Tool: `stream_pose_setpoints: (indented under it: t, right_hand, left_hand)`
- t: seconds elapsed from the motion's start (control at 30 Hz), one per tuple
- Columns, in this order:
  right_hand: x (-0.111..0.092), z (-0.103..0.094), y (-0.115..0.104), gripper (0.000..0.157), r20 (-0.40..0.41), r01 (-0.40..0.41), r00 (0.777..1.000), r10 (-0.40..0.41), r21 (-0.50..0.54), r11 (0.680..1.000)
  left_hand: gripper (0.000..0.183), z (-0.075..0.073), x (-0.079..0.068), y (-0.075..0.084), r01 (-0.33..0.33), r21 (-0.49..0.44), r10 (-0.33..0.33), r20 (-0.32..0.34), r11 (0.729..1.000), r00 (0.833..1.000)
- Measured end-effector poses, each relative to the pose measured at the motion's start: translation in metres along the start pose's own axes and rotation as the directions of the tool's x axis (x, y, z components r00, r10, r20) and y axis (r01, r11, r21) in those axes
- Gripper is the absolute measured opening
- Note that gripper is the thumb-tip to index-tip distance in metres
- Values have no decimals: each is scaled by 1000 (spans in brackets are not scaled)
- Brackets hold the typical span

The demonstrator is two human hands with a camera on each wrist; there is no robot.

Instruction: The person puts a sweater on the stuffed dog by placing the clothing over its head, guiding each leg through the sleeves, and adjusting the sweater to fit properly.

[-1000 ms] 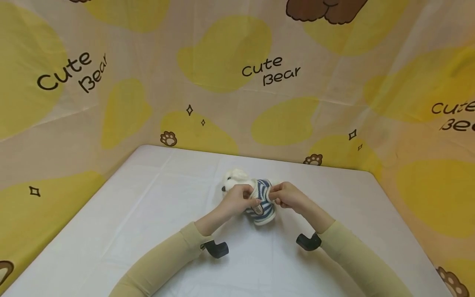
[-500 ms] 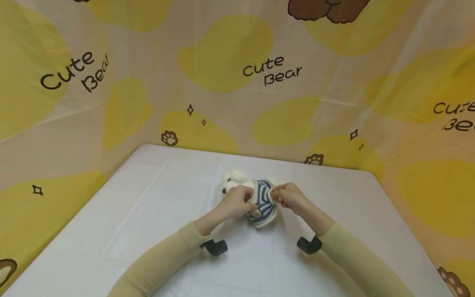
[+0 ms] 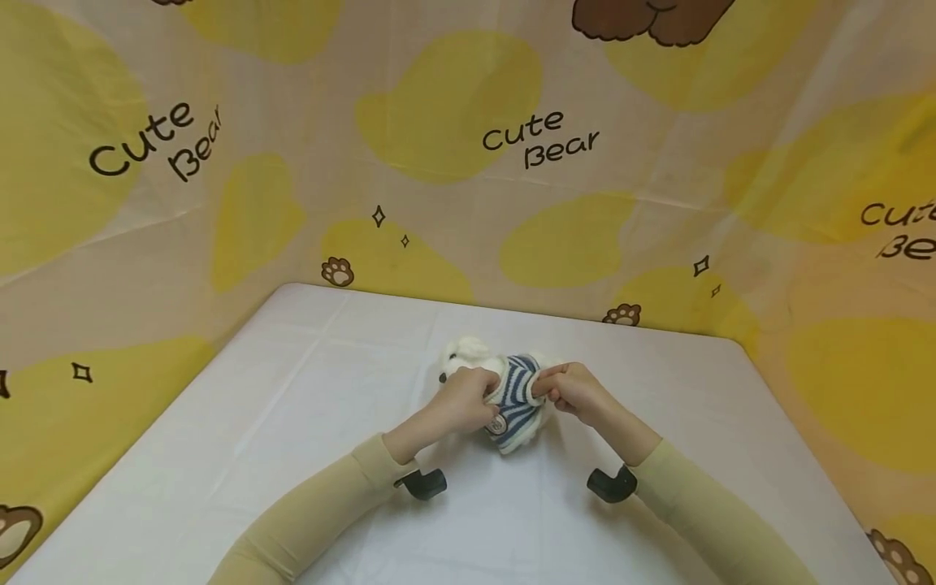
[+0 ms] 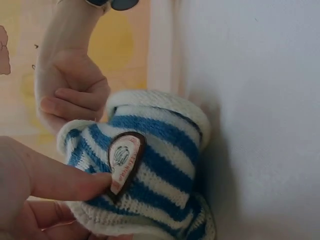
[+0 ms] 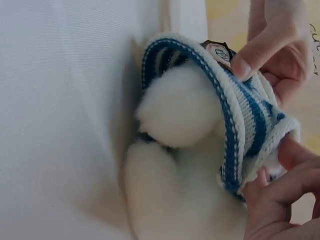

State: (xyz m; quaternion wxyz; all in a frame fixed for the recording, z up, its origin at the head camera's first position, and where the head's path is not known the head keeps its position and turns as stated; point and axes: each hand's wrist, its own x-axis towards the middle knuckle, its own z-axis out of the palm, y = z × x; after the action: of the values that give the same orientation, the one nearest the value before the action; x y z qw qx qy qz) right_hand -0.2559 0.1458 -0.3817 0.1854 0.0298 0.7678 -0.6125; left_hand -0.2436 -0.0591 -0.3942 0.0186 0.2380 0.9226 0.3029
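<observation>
A white plush dog (image 3: 468, 351) lies on the table in a blue-and-white striped knitted sweater (image 3: 522, 380). My left hand (image 3: 461, 400) grips the sweater near the dog's neck. Its thumb presses at the edge of an oval patch (image 4: 125, 162) on the knit in the left wrist view. My right hand (image 3: 576, 392) pinches the white trim of an opening in the sweater, one finger hooked inside it. In the right wrist view the wide hem (image 5: 232, 135) gapes around a white fluffy leg (image 5: 175, 107). Much of the dog's body is covered by the sweater and hands.
A white cloth covers the table (image 3: 329, 366). Behind it hangs a yellow patterned curtain (image 3: 431, 114). A black curved mount sits on the left wrist (image 3: 426, 485), and a similar black mount (image 3: 613, 485) on the right.
The sweater's lower hem and patch have swung down and to the left, and my left thumb has shifted the same way. My right fingers stay at the trimmed opening.
</observation>
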Motion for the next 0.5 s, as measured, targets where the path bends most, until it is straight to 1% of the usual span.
stream_pose_setpoints:
  t: [0.13, 0.23, 0.43, 0.5]
  right_hand:
    - [1, -2, 0, 8, 35, -22, 999, 21, 45, 999]
    - [1, -4, 0, 12, 47, -37, 998, 34, 63, 997]
    - [2, -4, -1, 6, 57, -50, 997, 45, 82, 995]
    - [2, -4, -2, 7, 61, -52, 997, 47, 81, 995]
  left_hand:
    - [33, 1, 0, -1, -21, 26, 21, -19, 999, 1000]
    - [30, 2, 0, -1, -39, 65, 41, -31, 997, 999]
    - [25, 3, 0, -1, -36, 135, 45, -63, 990, 997]
    - [24, 3, -1, 0, -31, 152, 42, -69, 988, 997]
